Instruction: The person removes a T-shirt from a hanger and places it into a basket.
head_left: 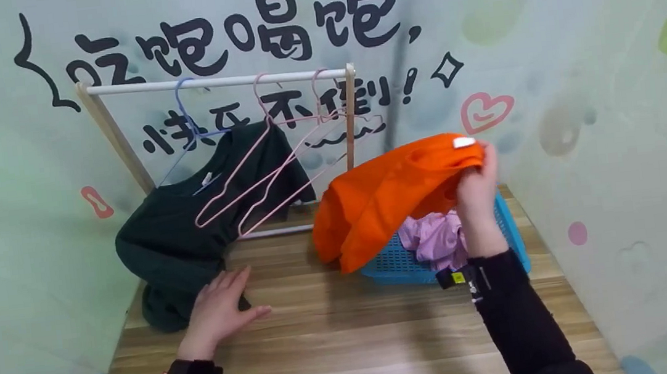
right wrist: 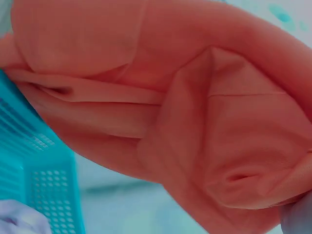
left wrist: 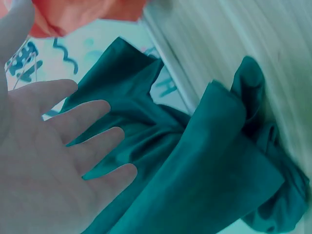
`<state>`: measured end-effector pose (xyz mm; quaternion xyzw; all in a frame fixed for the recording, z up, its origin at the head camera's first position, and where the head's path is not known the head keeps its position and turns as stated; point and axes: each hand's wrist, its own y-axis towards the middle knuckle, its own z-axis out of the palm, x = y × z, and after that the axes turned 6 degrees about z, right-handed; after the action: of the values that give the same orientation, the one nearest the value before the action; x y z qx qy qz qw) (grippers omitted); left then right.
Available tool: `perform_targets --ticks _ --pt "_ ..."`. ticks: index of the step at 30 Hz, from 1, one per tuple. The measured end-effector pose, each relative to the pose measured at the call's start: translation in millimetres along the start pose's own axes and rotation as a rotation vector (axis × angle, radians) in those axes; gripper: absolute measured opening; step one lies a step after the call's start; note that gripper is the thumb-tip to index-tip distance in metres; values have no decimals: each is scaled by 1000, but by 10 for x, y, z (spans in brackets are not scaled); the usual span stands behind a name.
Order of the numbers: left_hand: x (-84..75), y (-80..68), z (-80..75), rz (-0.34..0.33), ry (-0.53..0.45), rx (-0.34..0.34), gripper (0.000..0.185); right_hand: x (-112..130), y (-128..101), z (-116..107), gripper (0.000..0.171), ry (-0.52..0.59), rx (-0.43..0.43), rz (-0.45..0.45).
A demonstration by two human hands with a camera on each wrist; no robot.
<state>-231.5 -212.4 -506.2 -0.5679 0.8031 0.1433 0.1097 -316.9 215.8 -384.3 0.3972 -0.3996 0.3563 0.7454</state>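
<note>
My right hand (head_left: 478, 193) grips an orange garment (head_left: 396, 196) by its edge, near a white label. The cloth hangs to the left, over part of a blue basket (head_left: 392, 270). In the right wrist view the orange cloth (right wrist: 195, 112) fills most of the picture. My left hand (head_left: 219, 307) has its fingers spread and holds nothing; it is in front of a dark green T-shirt (head_left: 183, 227). That shirt hangs on a blue hanger (head_left: 184, 106), its lower part bunched on the table. The left wrist view shows the open palm (left wrist: 53, 161) beside the green cloth (left wrist: 195, 161).
A rack with a white rail (head_left: 223, 81) and wooden posts stands at the back. Two pink hangers (head_left: 260, 105) hang on the rail without clothes. A pink-purple garment (head_left: 438, 241) lies in the basket. Patterned walls enclose the wooden table (head_left: 327, 361).
</note>
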Motion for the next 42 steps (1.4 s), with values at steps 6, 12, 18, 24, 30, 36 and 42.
perform_targets --ticks 6,12,18,24,30,36,42 --pt "53 -84 -227 -23 16 -69 94 150 146 -85 16 167 -139 -132" --pt "142 -168 -460 -52 31 -137 96 148 202 -187 10 211 -226 -168" --pt "182 -207 -647 -50 55 -250 92 21 236 -298 14 124 -250 -168" --pt "199 -182 -755 -34 62 -369 93 -198 214 -440 43 -510 72 153" --pt "223 -125 -797 15 63 -530 93 -446 116 -560 81 -1062 562 208" --pt "250 -2 -945 43 82 -647 92 -656 24 -586 79 -1112 601 112" --pt "261 219 -1174 -43 64 -584 90 -772 -125 -569 80 -1116 591 90"
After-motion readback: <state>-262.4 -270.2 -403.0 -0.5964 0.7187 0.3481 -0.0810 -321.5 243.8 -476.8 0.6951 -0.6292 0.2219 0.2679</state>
